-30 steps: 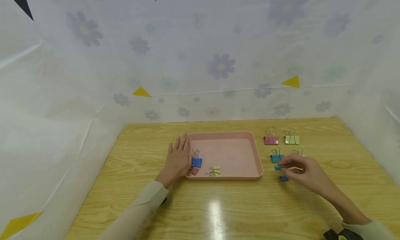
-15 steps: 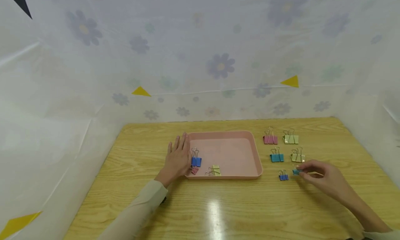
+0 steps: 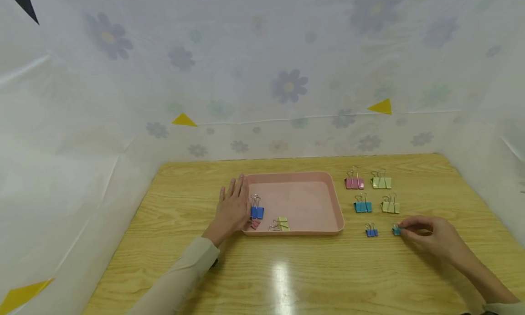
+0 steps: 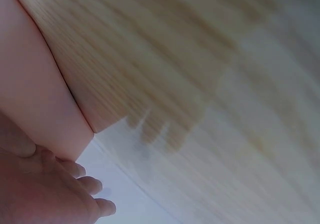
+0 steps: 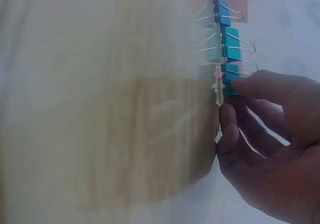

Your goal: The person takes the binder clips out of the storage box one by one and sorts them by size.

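Observation:
My right hand (image 3: 436, 240) pinches a small teal binder clip (image 3: 396, 231) between thumb and fingers, low at the table's surface. In the right wrist view the thumb lies against that teal clip (image 5: 229, 78), whose far side is hidden. A small blue binder clip (image 3: 372, 233) stands just left of it. My left hand (image 3: 233, 212) rests with straight fingers along the left wall of a pink tray (image 3: 297, 233). Inside the tray lie a blue binder clip (image 3: 257, 212), a small pink clip (image 3: 255, 224) and a yellow-green clip (image 3: 283, 224).
Behind the right hand stand a pink clip (image 3: 354, 183), a pale green clip (image 3: 382, 183), a larger teal clip (image 3: 363, 207) and a pale yellow clip (image 3: 391, 207). The wooden table (image 3: 172, 269) meets flower-patterned sheeting (image 3: 254, 91) at the back.
The right hand has carried the small teal clip rightward and down, from above the small blue clip to the table on its right. The left hand and tray stay put.

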Demonstrator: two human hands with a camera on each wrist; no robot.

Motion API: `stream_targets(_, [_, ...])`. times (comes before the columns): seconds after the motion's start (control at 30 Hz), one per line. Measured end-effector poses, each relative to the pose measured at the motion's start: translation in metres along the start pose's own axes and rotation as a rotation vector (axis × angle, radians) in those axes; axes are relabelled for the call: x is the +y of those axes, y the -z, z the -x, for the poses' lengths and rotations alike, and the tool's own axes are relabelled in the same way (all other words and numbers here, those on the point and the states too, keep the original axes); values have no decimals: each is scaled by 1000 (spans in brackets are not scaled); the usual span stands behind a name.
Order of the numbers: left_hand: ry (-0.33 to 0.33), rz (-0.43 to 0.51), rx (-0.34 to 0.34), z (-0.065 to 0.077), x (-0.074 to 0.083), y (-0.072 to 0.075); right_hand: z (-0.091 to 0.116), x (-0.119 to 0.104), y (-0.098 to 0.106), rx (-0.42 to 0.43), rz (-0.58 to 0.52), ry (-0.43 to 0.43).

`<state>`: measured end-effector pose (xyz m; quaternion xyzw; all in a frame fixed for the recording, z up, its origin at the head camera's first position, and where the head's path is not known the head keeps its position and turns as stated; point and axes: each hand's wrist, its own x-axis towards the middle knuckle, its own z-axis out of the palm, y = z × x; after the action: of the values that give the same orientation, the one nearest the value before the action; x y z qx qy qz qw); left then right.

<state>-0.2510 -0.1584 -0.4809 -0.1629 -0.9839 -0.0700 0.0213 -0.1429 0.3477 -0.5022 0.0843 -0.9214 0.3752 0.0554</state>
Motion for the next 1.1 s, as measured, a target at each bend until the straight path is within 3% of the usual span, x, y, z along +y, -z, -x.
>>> stream_targets(0.43, [-2,5,-3,1,-1,1,1,1,2,-34,13,30])
stream_targets(0.6, [-9,-1,-5,0,-1,3,0,-5,7,42,-29,15])
stream_targets(0.77, [-2,0,-11,0,-1,4,-5,-21,9,139,-94,53])
stream_targets(1.1, [-9,51,-27,-1,-10,3,-20,-68,-20,113,-181,206])
